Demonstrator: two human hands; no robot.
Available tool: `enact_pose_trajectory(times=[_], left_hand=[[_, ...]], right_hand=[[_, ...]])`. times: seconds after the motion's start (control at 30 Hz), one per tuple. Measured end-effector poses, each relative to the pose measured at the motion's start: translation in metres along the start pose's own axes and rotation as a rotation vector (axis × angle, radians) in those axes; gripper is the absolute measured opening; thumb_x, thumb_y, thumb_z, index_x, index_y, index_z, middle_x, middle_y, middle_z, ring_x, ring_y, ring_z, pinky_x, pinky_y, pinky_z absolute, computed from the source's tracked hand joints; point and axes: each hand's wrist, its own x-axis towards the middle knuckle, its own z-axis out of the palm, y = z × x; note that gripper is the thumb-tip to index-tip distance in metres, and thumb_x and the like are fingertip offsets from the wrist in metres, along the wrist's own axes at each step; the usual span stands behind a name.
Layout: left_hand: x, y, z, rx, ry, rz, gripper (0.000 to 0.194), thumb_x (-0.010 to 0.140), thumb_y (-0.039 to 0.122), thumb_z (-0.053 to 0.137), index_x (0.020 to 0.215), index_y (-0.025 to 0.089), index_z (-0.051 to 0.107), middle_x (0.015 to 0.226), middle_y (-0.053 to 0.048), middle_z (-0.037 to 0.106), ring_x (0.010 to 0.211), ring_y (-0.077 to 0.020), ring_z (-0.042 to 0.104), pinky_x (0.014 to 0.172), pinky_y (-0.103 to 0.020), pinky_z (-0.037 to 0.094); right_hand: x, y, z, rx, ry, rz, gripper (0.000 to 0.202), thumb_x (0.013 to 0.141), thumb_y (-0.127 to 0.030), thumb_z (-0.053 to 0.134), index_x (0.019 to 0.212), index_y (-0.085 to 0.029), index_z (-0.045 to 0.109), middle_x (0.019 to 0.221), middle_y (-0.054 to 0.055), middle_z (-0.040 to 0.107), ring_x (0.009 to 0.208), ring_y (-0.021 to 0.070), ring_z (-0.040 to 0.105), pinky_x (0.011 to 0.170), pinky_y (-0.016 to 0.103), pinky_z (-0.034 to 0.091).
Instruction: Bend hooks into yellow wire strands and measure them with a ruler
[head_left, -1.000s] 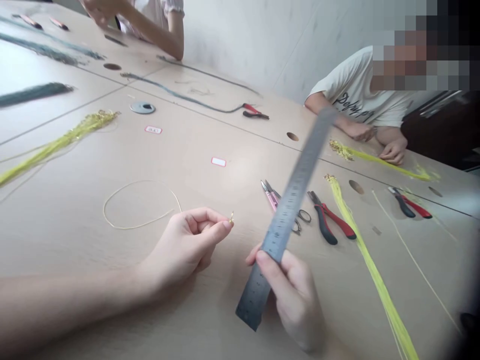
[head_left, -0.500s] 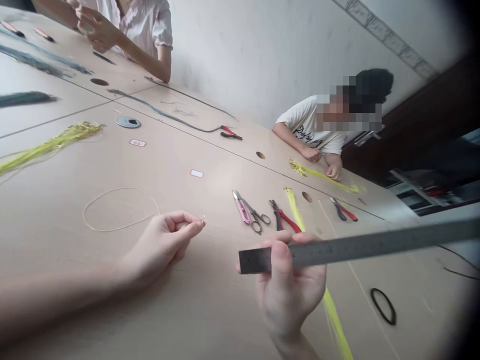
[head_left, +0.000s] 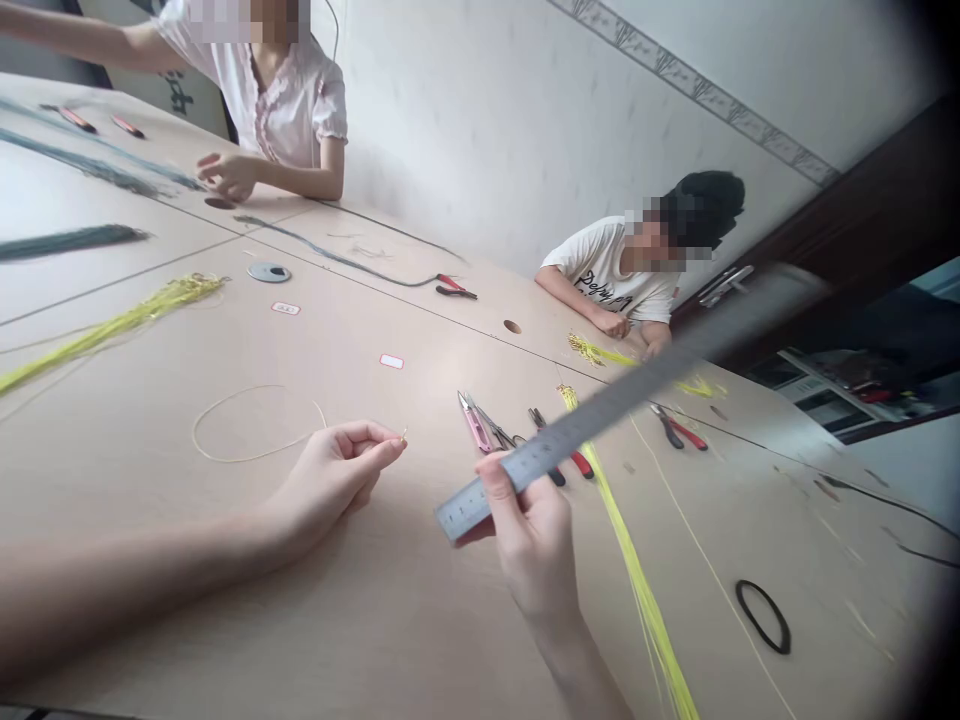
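Observation:
My left hand is closed in a pinch on the small gold end of a thin pale cord, which loops on the table behind it. My right hand grips a metal ruler near its lower end, raised over the table, its far end slanting up to the right and blurred. Behind the ruler lie pink snips, scissors partly hidden, and red-handled pliers. A bundle of yellow cords runs past my right hand toward the front edge.
Another yellow bundle and dark green cords lie at left. Two people sit across the table. Two labels, a metal disc, more pliers and a black ring rest on it.
My right hand has moved left, and the ruler has tilted up more steeply. My left hand keeps its pinch. The person at upper left has lowered one hand to the table and stretched the other arm out.

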Motion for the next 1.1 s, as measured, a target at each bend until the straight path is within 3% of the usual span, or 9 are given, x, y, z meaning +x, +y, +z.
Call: enact_pose_trajectory(times=[0.13,0.27,0.37,0.47,0.53,0.67,0.8,1.1], left_hand=[[-0.003,0.001,-0.001,0.042,-0.009,0.048,0.028,0.079,0.043,0.057,0.071,0.017,0.053,0.042,0.01,0.026,0.04,-0.0057,0.018,0.038,-0.018,0.013],[-0.009,0.005,-0.001,0.101,-0.033,0.092,0.028,0.08,0.042,0.056,0.072,0.015,0.054,0.043,0.009,0.029,0.041,-0.0061,0.021,0.04,-0.019,0.015],[-0.012,0.007,0.0,0.15,-0.055,0.121,0.029,0.081,0.042,0.054,0.071,0.015,0.055,0.045,0.009,0.029,0.043,-0.0064,0.022,0.041,-0.02,0.015],[-0.014,0.006,0.0,0.2,-0.074,0.159,0.03,0.082,0.043,0.052,0.07,0.016,0.054,0.047,0.008,0.027,0.044,-0.0071,0.022,0.042,-0.021,0.015],[-0.014,0.004,0.0,0.24,-0.078,0.194,0.03,0.082,0.043,0.052,0.069,0.016,0.054,0.049,0.008,0.026,0.046,-0.0078,0.022,0.044,-0.022,0.016],[-0.014,-0.001,0.001,0.334,-0.074,0.267,0.028,0.081,0.038,0.052,0.066,0.015,0.054,0.054,0.007,0.023,0.051,-0.0089,0.022,0.049,-0.024,0.016],[-0.012,-0.004,0.002,0.426,-0.064,0.294,0.027,0.076,0.038,0.052,0.064,0.015,0.056,0.052,0.007,0.022,0.05,-0.009,0.022,0.049,-0.023,0.017],[-0.002,-0.011,0.003,0.591,-0.081,0.372,0.03,0.08,0.039,0.047,0.067,0.015,0.059,0.053,0.007,0.023,0.051,-0.0094,0.025,0.048,-0.022,0.021]], right_hand=[[0.01,0.01,0.002,-0.363,-0.177,0.074,0.042,0.08,-0.053,0.047,0.058,-0.017,0.051,0.045,-0.006,0.031,0.039,0.008,0.032,0.035,0.022,0.025],[0.012,0.018,0.01,-0.435,-0.24,0.071,0.047,0.074,-0.044,0.057,0.047,-0.02,0.027,0.045,-0.007,0.021,0.042,0.0063,0.02,0.038,0.022,0.015],[0.012,0.023,0.014,-0.478,-0.257,0.055,0.049,0.075,-0.041,0.056,0.047,-0.02,0.021,0.045,-0.007,0.02,0.042,0.0069,0.018,0.039,0.023,0.012],[0.012,0.026,0.013,-0.513,-0.22,0.017,0.048,0.076,-0.042,0.054,0.044,-0.021,0.025,0.042,-0.006,0.023,0.041,0.0086,0.02,0.041,0.024,0.013],[0.011,0.024,0.011,-0.517,-0.146,-0.026,0.043,0.077,-0.045,0.053,0.046,-0.021,0.035,0.044,-0.003,0.034,0.043,0.0106,0.028,0.043,0.025,0.018],[0.004,0.012,0.011,-0.408,-0.083,-0.136,0.034,0.083,-0.049,0.046,0.07,-0.019,0.055,0.07,0.003,0.055,0.059,0.0136,0.047,0.052,0.023,0.035],[-0.001,0.005,0.018,-0.265,-0.157,-0.173,0.032,0.083,-0.048,0.046,0.078,-0.018,0.057,0.072,0.003,0.059,0.063,0.0134,0.053,0.049,0.021,0.039],[0.003,0.007,0.021,-0.234,-0.136,-0.228,0.019,0.081,-0.032,0.051,0.07,-0.018,0.056,0.069,0.0,0.058,0.06,0.0113,0.053,0.049,0.02,0.04]])
